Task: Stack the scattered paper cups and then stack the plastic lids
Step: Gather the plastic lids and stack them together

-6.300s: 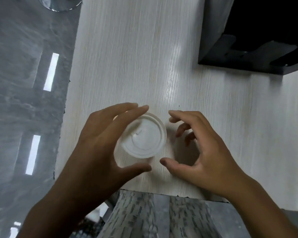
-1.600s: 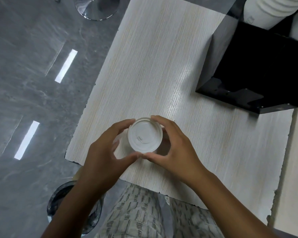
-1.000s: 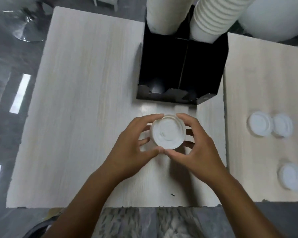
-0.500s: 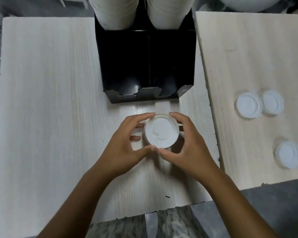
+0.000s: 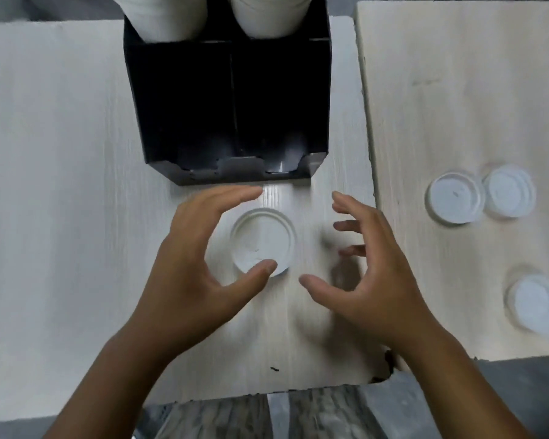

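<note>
No text, label, brand, number or sign can be read anywhere in the view.

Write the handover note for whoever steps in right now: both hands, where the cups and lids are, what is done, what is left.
Left hand: open, curved beside the lid stack, thumb over its near edge; whether it touches is unclear.
Right hand: open, clear of the stack, holding nothing.
Cups: two cup stacks stand in the black holder at the back.
Lids: the stack sits on the left table in front of the holder. Three loose lids lie on the right table: two lids overlapping and one lid nearer.
Done: cups look stacked, lid stack started.
Left: add the three loose lids.
</note>
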